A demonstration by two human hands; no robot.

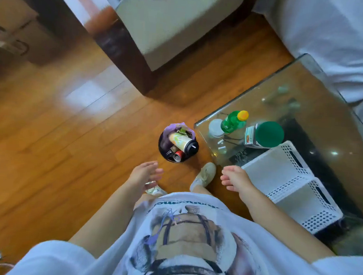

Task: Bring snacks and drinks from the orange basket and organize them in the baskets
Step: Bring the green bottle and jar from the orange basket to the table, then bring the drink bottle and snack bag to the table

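Two white perforated baskets [282, 163] sit side by side on the glass table [320, 108] at my right; I see nothing in them. Beyond them stand a green bottle with a yellow cap [233, 120], a jar with a green lid [264, 134] and a white-lidded container [215, 128]. My right hand [234, 177] hangs loosely curled, holding nothing, just left of the nearer basket. My left hand [144, 174] is open with its fingers spread, below a small dark bin [176, 145] on the floor. No orange basket is in view.
The dark bin holds a tall cream canister with a black cap, a red can and a purple bag. A sofa corner [175, 29] stands ahead and a white-covered seat [333, 36] at the right. Wooden floor [58, 139] stretches to the left.
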